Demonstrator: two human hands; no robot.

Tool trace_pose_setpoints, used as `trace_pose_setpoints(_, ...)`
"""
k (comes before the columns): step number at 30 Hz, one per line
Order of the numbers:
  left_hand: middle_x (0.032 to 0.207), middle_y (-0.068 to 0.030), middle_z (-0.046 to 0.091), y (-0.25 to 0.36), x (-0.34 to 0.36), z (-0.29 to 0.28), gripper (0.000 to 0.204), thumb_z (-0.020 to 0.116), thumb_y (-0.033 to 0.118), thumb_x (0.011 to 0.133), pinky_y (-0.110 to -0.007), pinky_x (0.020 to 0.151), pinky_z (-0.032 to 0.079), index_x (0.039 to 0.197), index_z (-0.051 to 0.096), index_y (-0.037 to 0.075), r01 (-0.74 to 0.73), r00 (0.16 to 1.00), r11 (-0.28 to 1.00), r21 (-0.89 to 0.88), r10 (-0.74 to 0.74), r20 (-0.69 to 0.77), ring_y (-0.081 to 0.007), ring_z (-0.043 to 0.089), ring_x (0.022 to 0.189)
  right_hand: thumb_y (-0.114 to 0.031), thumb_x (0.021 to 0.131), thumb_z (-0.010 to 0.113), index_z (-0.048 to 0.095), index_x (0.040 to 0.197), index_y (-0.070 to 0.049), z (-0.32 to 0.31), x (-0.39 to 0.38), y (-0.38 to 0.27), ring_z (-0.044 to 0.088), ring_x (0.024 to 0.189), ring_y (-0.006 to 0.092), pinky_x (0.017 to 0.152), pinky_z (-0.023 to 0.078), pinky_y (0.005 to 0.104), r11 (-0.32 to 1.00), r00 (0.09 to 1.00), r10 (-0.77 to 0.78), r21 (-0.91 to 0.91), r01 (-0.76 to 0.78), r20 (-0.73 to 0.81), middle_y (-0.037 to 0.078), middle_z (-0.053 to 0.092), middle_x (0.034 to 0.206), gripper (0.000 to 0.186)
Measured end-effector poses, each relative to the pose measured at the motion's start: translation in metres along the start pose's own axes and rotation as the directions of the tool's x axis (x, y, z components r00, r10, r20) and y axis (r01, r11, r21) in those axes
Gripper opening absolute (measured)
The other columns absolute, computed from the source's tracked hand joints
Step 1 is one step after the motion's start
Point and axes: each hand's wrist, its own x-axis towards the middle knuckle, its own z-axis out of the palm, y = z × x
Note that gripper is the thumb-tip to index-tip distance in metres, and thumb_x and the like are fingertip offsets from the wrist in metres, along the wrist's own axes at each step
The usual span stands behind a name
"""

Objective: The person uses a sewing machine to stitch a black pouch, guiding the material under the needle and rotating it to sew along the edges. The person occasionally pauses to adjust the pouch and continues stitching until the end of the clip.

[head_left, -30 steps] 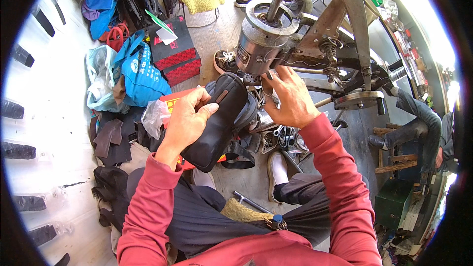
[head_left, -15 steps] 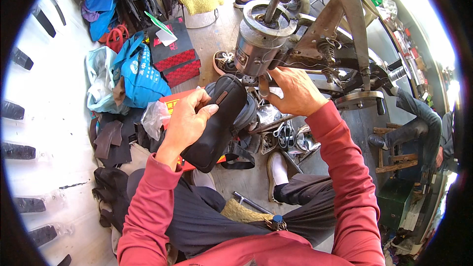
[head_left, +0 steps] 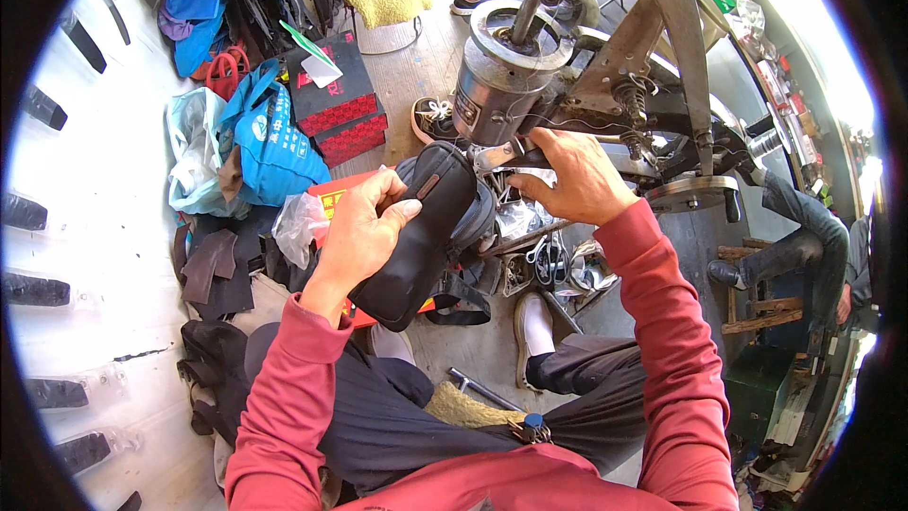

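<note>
My left hand [head_left: 369,227] pinches the edge of a black zippered fabric bag [head_left: 411,246] with a small brown patch, held tilted with its upper end by the foot of a hand-cranked metal machine, apparently a sewing machine [head_left: 506,85]. My right hand [head_left: 577,180] is right of the bag, its index finger bent over a small metal lever [head_left: 497,156] below the machine's cylindrical head, thumb lower down. The bag's top end meets the machine's lower parts; whether it is clamped there I cannot tell.
Blue bags [head_left: 270,142], dark red-patterned boxes [head_left: 336,95] and leather scraps [head_left: 213,270] lie left. A tray of tools [head_left: 549,260] sits below the machine. A handwheel [head_left: 686,194] is at right. Other people sit at top and right, one's leg [head_left: 794,246] near a wooden stool.
The metal piece at my right fingers has swung from upright to nearly level, pointing left toward the bag. My right hand has shifted slightly rightward. My left hand and the bag barely moved.
</note>
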Motion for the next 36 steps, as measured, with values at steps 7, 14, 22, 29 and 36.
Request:
trace_pose_setpoints(7, 0.077, -0.0010, 0.054, -0.001, 0.000, 0.001, 0.013, 0.069, 0.002, 0.093, -0.028, 0.068, 0.043, 0.093, 0.057, -0.001, -0.002, 1.000, 1.000, -0.005, 0.002, -0.006, -0.0085, 0.048, 0.074, -0.037, 0.087, 0.079, 0.063, 0.124, 0.000, -0.002, -0.005, 0.003, 0.067, 0.094, 0.0399, 0.083, 0.050, 0.0467, 1.000, 1.000, 0.028, 0.009, -0.029, 0.006, 0.020, 0.070, 0.099, 0.055)
trace_pose_setpoints(14, 0.077, -0.0021, 0.055, 0.001, 0.001, -0.002, 0.015, 0.070, 0.004, 0.092, -0.030, 0.068, 0.043, 0.091, 0.055, -0.001, -0.001, 1.000, 1.000, 0.023, 0.001, -0.013, -0.0099, 0.048, 0.074, -0.048, 0.093, 0.072, 0.066, 0.123, -0.004, 0.004, -0.020, 0.001, 0.065, 0.098, 0.0426, 0.083, 0.051, 0.0516, 0.955, 0.965, 0.201, -0.185, -0.231, -0.170, 0.021, 0.071, 0.104, 0.054)
trace_pose_setpoints(22, 0.079, 0.0018, 0.054, 0.004, 0.003, -0.006, 0.015, 0.069, 0.002, 0.092, -0.027, 0.071, 0.043, 0.090, 0.055, 0.001, -0.010, 1.000, 0.990, 0.142, 0.011, -0.006, -0.0064, 0.049, 0.078, -0.033, 0.096, 0.070, 0.063, 0.129, -0.004, 0.015, -0.030, -0.003, 0.063, 0.105, 0.0418, 0.092, 0.050, 0.0474, 0.982, 0.948, 0.155, -0.059, -0.178, -0.278, 0.022, 0.065, 0.116, 0.045)
trace_pose_setpoints(29, 0.075, -0.0046, 0.049, 0.002, 0.007, 0.001, 0.016, 0.069, -0.001, 0.090, -0.030, 0.068, 0.042, 0.093, 0.054, 0.001, -0.065, 0.993, 0.947, 0.314, 0.093, -0.074, -0.0099, 0.045, 0.073, -0.025, 0.097, 0.070, 0.062, 0.135, -0.007, 0.015, -0.032, 0.000, 0.062, 0.109, 0.0404, 0.095, 0.049, 0.0463, 0.984, 0.949, 0.165, -0.023, -0.177, -0.267, 0.021, 0.065, 0.118, 0.043)
trace_pose_setpoints(36, 0.085, -0.0139, 0.063, -0.007, 0.015, 0.009, 0.016, 0.072, 0.002, 0.088, -0.037, 0.071, 0.047, 0.098, 0.059, 0.000, -0.087, 0.983, 0.927, 0.364, 0.138, -0.118, -0.0251, 0.060, 0.077, -0.022, 0.096, 0.070, 0.062, 0.135, -0.008, 0.013, -0.031, -0.001, 0.063, 0.109, 0.0410, 0.094, 0.050, 0.0457, 0.984, 0.948, 0.169, -0.011, -0.178, -0.268, 0.021, 0.065, 0.117, 0.042)
